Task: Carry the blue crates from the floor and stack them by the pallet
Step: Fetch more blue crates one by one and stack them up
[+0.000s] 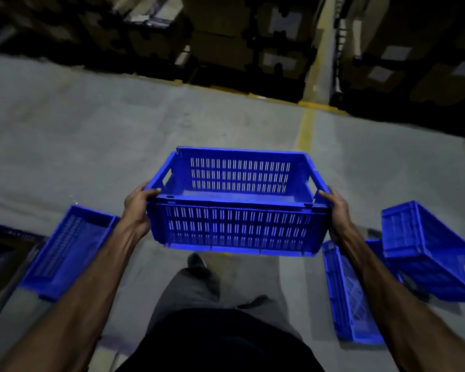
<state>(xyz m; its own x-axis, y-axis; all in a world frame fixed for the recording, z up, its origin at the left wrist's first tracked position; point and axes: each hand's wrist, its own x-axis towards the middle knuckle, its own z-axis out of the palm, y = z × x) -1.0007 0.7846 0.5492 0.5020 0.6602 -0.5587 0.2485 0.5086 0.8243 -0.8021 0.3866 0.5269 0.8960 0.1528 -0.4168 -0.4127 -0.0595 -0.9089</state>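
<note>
A person carries a blue crate (238, 202) in front of the body, clear of the floor (97, 124), open top up and empty. The left hand (138, 210) is closed around the crate's left end, thumb hooked over the rim near the corner and the fingers wrapped under the side. The right hand (336, 210) is closed the same way on the right end, thumb lying on the rim. The crate's long walls are pierced with three rows of narrow slots, and each short end has a handle cut-out.

Three more blue crates lie on the grey concrete around the person. A left crate (67, 251) sits tilted beside the left forearm. To the right, a flat crate (349, 299) lies partly hidden by the right forearm, showing a lattice panel, and a tipped crate (430, 253) rests at an angle just beside it; whether the two touch cannot be told.

Below the carried crate show grey trousers and dark shoes (196, 260). A yellow line (305, 130) runs across the floor toward dim shelving stacked with cardboard boxes (220, 41). Several boxes carry pale labels (395, 53), but they are too blurred to read, and no writing shows on any crate.
</note>
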